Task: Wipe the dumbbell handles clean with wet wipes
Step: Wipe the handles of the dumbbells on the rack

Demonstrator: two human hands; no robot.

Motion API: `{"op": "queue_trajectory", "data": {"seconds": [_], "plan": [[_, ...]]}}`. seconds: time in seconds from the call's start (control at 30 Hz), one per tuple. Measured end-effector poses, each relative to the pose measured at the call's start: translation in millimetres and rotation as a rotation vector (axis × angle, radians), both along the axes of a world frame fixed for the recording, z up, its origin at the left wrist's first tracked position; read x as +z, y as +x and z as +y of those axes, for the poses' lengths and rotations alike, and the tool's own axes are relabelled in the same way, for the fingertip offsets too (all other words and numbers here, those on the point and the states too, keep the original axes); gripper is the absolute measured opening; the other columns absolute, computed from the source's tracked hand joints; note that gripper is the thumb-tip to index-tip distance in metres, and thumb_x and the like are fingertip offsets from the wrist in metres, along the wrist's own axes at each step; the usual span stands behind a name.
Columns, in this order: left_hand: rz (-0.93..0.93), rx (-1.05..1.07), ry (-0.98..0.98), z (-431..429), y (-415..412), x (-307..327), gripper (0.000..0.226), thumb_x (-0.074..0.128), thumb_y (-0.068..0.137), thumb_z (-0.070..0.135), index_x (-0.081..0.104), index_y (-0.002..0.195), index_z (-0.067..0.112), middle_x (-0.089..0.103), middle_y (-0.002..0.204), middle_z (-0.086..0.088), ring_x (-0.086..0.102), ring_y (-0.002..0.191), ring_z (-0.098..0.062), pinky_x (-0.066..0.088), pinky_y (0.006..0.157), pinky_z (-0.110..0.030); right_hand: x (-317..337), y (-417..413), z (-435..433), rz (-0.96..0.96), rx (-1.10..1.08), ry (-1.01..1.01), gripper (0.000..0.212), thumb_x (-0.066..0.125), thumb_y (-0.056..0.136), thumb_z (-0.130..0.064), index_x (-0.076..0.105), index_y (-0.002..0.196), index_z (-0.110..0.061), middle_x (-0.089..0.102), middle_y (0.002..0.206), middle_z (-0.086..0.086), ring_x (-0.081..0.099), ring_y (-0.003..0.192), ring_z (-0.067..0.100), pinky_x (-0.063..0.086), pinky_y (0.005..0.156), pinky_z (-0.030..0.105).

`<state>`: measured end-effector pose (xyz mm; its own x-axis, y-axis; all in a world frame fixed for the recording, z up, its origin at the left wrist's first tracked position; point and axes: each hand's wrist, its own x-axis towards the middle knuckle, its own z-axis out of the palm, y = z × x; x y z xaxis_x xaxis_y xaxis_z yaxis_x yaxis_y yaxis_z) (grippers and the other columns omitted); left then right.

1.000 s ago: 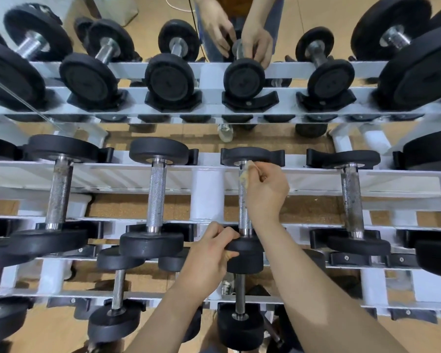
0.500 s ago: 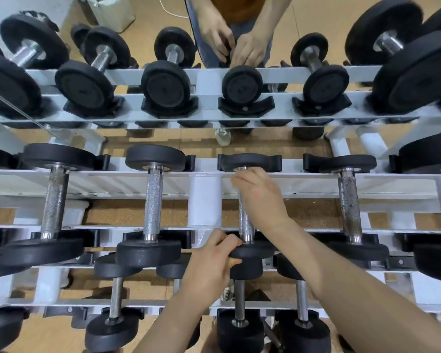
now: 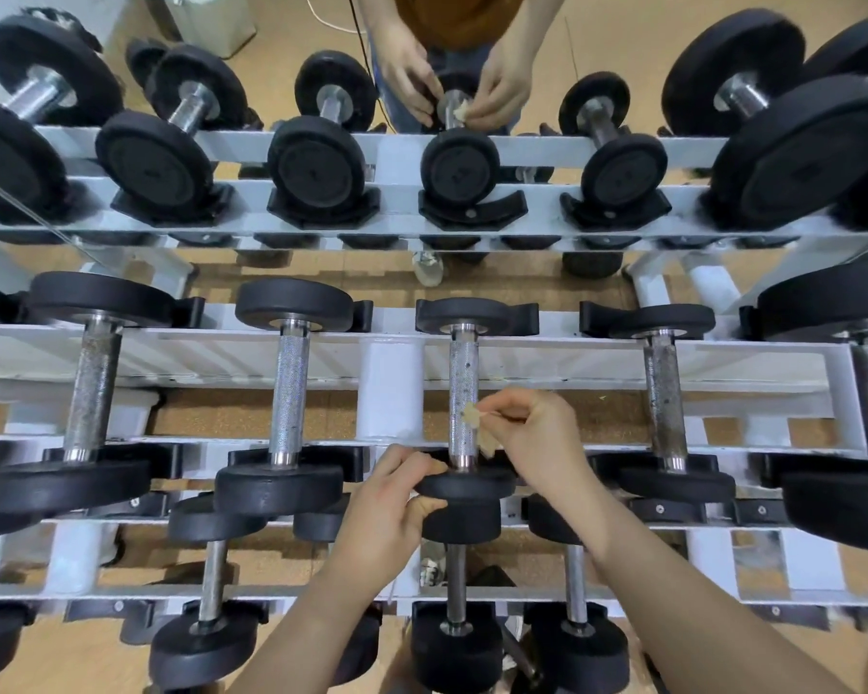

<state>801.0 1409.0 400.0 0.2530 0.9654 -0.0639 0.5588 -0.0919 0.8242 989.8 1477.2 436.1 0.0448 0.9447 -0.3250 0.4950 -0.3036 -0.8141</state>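
Below the frame's centre, the left hand (image 3: 387, 498) curls fingers and thumb round the near black plate (image 3: 472, 485) of a dumbbell lying across the white rack (image 3: 389, 388). Just right, its knurled handle (image 3: 463, 373) runs up mid-frame. The right hand (image 3: 537, 438) pinches a small yellowed wet wipe (image 3: 472, 415) at the handle's right edge.

The white steel rack (image 3: 547, 363) has a round, upright central post (image 3: 389, 393) set between its horizontal rails. Black cradles (image 3: 524, 313) are fixed along the rails to the left and right of the post. Cork-brown flooring (image 3: 251, 413) shows through the rack on both sides of the post. Just beyond the post, slightly to its right, a small pale object (image 3: 428, 268) lies on the floor; its type cannot be determined. Far beyond the post and to its left stands a white container (image 3: 211, 17). A white cable (image 3: 322, 15) lies between the container and the line of the post.
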Motion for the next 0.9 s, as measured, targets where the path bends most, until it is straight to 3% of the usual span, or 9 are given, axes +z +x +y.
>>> {"op": "queue_trajectory", "data": {"seconds": [0.17, 0.27, 0.4, 0.53, 0.6, 0.67, 0.73, 0.8, 0.9], "plan": [[0.005, 0.021, 0.025, -0.3, -0.1, -3.0, 0.031, 0.06, 0.083, 0.015, 0.056, 0.11, 0.03, 0.046, 0.099, 0.015, 0.051, 0.091, 0.004, 0.042, 0.072, -0.01, -1.7, 12.9, -21.9, -0.046, 0.106, -0.226, 0.01, 0.07, 0.085, -0.019, 0.077, 0.084, -0.026, 0.072, 0.083, -0.015, 0.065, 0.08, -0.001, 0.052, 0.074, 0.019], [0.02, 0.029, 0.022, -2.1, 1.5, -5.3, 0.031, 0.059, 0.083, 0.014, 0.056, 0.11, 0.03, 0.046, 0.099, 0.016, 0.052, 0.09, 0.002, 0.045, 0.073, -0.016, 5.5, 7.2, -17.6, -0.279, 0.2, -0.167, 0.014, 0.067, 0.086, -0.027, 0.077, 0.076, -0.027, 0.071, 0.076, -0.014, 0.063, 0.074, 0.002, 0.054, 0.072, 0.028], [0.037, 0.041, 0.019, -2.8, 0.7, -3.3, 0.026, 0.058, 0.083, 0.014, 0.058, 0.106, 0.025, 0.046, 0.098, 0.016, 0.052, 0.088, 0.0, 0.046, 0.071, -0.021, 21.2, -11.8, -26.8, -0.227, 0.207, -0.075, 0.013, 0.066, 0.088, -0.032, 0.077, 0.086, -0.027, 0.073, 0.083, -0.012, 0.063, 0.077, 0.003, 0.052, 0.072, 0.025], [0.045, 0.022, 0.005, -0.6, 4.0, 3.4, 0.025, 0.066, 0.083, 0.007, 0.061, 0.104, 0.021, 0.048, 0.094, 0.012, 0.052, 0.088, -0.001, 0.045, 0.071, -0.019, 29.5, -22.0, -30.4, -0.294, 0.381, -0.061, 0.032, 0.054, 0.093, -0.042, 0.074, 0.077, -0.023, 0.066, 0.072, -0.004, 0.058, 0.067, 0.01, 0.047, 0.06, 0.029], [0.035, 0.036, -0.03, 1.0, 6.8, 7.5, 0.031, 0.072, 0.082, 0.006, 0.064, 0.105, 0.024, 0.049, 0.095, 0.02, 0.053, 0.091, 0.003, 0.043, 0.074, -0.012, 27.9, -3.9, -27.0, -0.265, 0.354, -0.153, 0.029, 0.055, 0.092, -0.034, 0.075, 0.076, -0.02, 0.067, 0.066, -0.002, 0.058, 0.06, 0.01, 0.045, 0.057, 0.029], [0.042, 0.023, -0.056, 4.0, 13.2, 12.8, 0.032, 0.075, 0.082, 0.011, 0.068, 0.11, 0.022, 0.05, 0.096, 0.024, 0.053, 0.091, 0.007, 0.038, 0.079, -0.004, 25.3, 21.6, -23.9, -0.199, 0.245, -0.231, 0.032, 0.059, 0.089, -0.023, 0.071, 0.061, -0.016, 0.06, 0.053, -0.005, 0.05, 0.05, 0.007, 0.038, 0.054, 0.028], [0.064, 0.004, -0.076, 6.7, 20.2, 18.9, 0.033, 0.076, 0.082, 0.015, 0.069, 0.113, 0.021, 0.053, 0.098, 0.019, 0.054, 0.089, 0.004, 0.04, 0.082, -0.006, 20.3, 32.4, -19.3, -0.155, 0.156, -0.286, 0.032, 0.062, 0.086, -0.015, 0.068, 0.055, -0.011, 0.054, 0.048, -0.005, 0.044, 0.048, 0.004, 0.035, 0.053, 0.024], [0.096, 0.011, -0.107, 7.5, 24.0, 20.3, 0.033, 0.075, 0.082, 0.016, 0.068, 0.114, 0.022, 0.055, 0.101, 0.015, 0.056, 0.092, -0.003, 0.045, 0.086, -0.016, 7.4, 24.7, -11.2, -0.262, 0.17, -0.296, 0.025, 0.061, 0.083, -0.01, 0.067, 0.059, -0.002, 0.055, 0.053, 0.005, 0.047, 0.051, 0.01, 0.038, 0.055, 0.027], [0.047, 0.04, -0.2, 4.2, 21.4, 22.0, 0.033, 0.073, 0.083, 0.015, 0.065, 0.114, 0.026, 0.056, 0.107, 0.015, 0.057, 0.098, -0.003, 0.047, 0.093, -0.021, -8.8, 8.7, -2.5, -0.379, 0.161, -0.313, 0.017, 0.059, 0.081, -0.007, 0.073, 0.072, -0.004, 0.07, 0.075, 0.01, 0.063, 0.073, 0.02, 0.054, 0.069, 0.033]]}}
